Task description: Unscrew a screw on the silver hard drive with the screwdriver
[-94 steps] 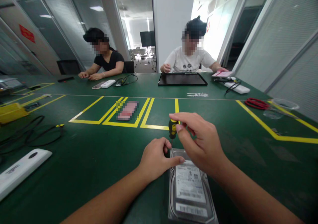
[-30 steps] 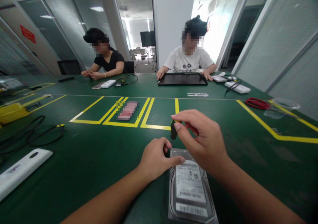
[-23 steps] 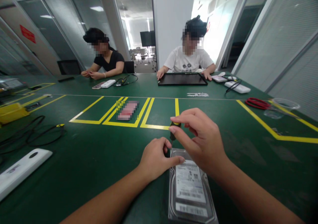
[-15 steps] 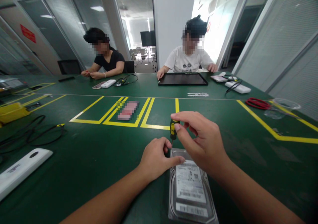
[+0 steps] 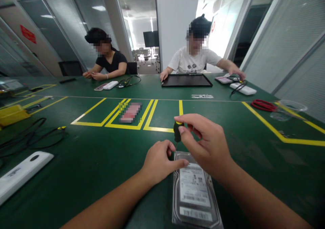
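Your right hand (image 5: 207, 142) pinches a small black and yellow screwdriver (image 5: 177, 131) with the thumb and finger close together on its handle. The screwdriver stands almost straight up, and its thin metal part points down to the far left corner of the hard drive (image 5: 191, 214). The very tip is too small to see well.

Your left hand (image 5: 158, 163) is half open. Its thumb lies on top of the hard drive, by the edge of the white label (image 5: 194, 185). Its other fingers curl in beside the screwdriver's metal part, but I cannot tell if they grip anything. The hard drive lies flat on the green table (image 5: 101, 161), right in front of you, label side up.

To your left are a long white block (image 5: 24, 178), some black wire and a yellow box (image 5: 12, 116). Ahead, a blurred pink thing (image 5: 130, 113) lies between yellow tape lines. To your right are a red coil (image 5: 263, 105) and a clear dish (image 5: 291, 105).

Across the table, a person in white (image 5: 191, 61) has one hand on the black panel (image 5: 186, 81) and the other over a white box (image 5: 243, 90). A person in black (image 5: 111, 63) sits further left.
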A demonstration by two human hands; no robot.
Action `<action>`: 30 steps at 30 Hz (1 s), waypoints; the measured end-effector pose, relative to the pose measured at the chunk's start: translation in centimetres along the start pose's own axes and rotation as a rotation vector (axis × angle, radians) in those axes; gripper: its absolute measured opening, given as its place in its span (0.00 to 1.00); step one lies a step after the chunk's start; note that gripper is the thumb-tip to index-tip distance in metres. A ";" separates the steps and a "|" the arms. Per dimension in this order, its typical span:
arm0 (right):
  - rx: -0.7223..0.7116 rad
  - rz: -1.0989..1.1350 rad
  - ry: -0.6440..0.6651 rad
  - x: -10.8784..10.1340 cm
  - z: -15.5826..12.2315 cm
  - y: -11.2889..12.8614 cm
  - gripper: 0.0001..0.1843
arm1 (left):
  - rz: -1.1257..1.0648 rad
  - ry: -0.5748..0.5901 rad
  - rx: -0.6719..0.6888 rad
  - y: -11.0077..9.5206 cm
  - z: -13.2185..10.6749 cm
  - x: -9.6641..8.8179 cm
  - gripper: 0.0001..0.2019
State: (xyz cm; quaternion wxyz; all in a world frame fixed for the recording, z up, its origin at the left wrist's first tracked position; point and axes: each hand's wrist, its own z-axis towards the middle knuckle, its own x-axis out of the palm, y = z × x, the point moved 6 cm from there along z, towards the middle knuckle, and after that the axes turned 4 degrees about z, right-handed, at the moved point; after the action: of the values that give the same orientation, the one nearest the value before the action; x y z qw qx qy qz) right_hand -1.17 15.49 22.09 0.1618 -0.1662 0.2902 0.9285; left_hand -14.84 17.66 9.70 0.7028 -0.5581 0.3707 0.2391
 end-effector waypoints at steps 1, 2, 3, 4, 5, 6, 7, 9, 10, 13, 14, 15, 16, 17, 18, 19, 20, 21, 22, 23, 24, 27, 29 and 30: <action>-0.005 0.007 0.003 0.1 0.0 0.0 0.12 | -0.001 0.001 -0.001 0.0 0.0 0.0 0.23; -0.008 0.013 0.003 0.1 0.0 0.1 0.11 | -0.004 0.000 -0.002 0.0 0.0 0.1 0.23; -0.009 0.015 -0.004 0.1 0.1 0.1 0.10 | -0.008 -0.004 -0.004 0.0 0.0 0.1 0.23; -0.003 0.013 -0.013 0.0 0.1 0.1 0.09 | -0.012 -0.008 -0.006 0.0 0.0 0.1 0.23; 0.005 0.007 -0.024 0.0 0.1 0.0 0.09 | -0.015 -0.010 -0.009 0.1 0.0 0.1 0.23; 0.012 -0.002 -0.034 -0.1 0.1 0.0 0.10 | -0.015 -0.011 -0.012 0.0 0.0 0.1 0.23; 0.015 -0.011 -0.041 -0.1 0.1 0.0 0.09 | -0.013 -0.011 -0.014 0.0 0.0 0.0 0.23; 0.012 -0.023 -0.036 -0.1 0.1 0.0 0.07 | -0.007 -0.008 -0.014 -0.1 0.0 -0.1 0.23; 0.005 -0.025 -0.028 -0.1 0.2 0.1 0.06 | -0.004 -0.008 -0.010 -0.1 0.0 -0.1 0.22; -0.014 -0.028 -0.019 -0.1 0.3 0.3 0.09 | 0.001 -0.011 -0.004 -0.1 0.0 -0.2 0.23; -0.015 -0.029 -0.016 -0.1 0.3 0.3 0.09 | 0.000 -0.014 -0.004 -0.1 0.0 -0.2 0.23; -0.013 -0.031 -0.015 -0.1 0.2 0.3 0.10 | -0.002 -0.016 -0.005 0.0 0.0 -0.2 0.23; -0.009 -0.032 -0.010 -0.1 0.2 0.3 0.10 | -0.005 -0.015 -0.005 0.0 0.0 -0.1 0.23; -0.005 -0.032 -0.007 -0.1 0.2 0.2 0.10 | -0.009 -0.013 -0.003 0.0 0.0 -0.1 0.23; -0.002 -0.032 -0.004 -0.1 0.2 0.2 0.11 | -0.013 -0.010 0.001 0.0 0.0 0.0 0.22; -0.001 -0.033 -0.001 -0.1 0.2 0.1 0.11 | -0.015 -0.009 0.004 0.0 0.0 0.0 0.22; -0.001 -0.033 0.001 -0.1 0.2 0.1 0.11 | -0.014 -0.007 0.006 0.0 0.0 0.1 0.22; -0.004 -0.034 0.003 -0.1 0.2 0.1 0.11 | -0.012 -0.008 0.006 0.0 0.0 0.1 0.22; -0.005 -0.035 0.007 -0.1 0.2 0.1 0.11 | -0.009 -0.011 0.005 0.0 0.0 0.0 0.22; -0.005 -0.038 0.009 -0.1 0.2 0.2 0.11 | -0.006 -0.013 0.004 0.0 0.0 0.0 0.23; -0.002 -0.041 0.011 -0.1 0.2 0.2 0.11 | -0.002 -0.014 0.004 0.0 0.0 0.0 0.23; 0.011 -0.043 0.017 -0.1 0.1 0.1 0.12 | 0.002 -0.005 0.006 -0.1 0.0 0.0 0.24; 0.008 -0.023 0.020 -0.1 0.1 0.1 0.13 | 0.001 -0.002 0.006 -0.1 0.0 0.0 0.23; 0.001 -0.012 0.020 -0.1 0.0 0.1 0.14 | 0.000 -0.003 0.004 -0.1 0.0 0.0 0.23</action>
State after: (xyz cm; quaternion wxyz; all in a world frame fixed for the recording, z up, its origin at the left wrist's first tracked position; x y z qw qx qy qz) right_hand -1.14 15.44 22.19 0.1647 -0.1773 0.2912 0.9256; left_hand -14.79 17.63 9.80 0.7046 -0.5562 0.3702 0.2392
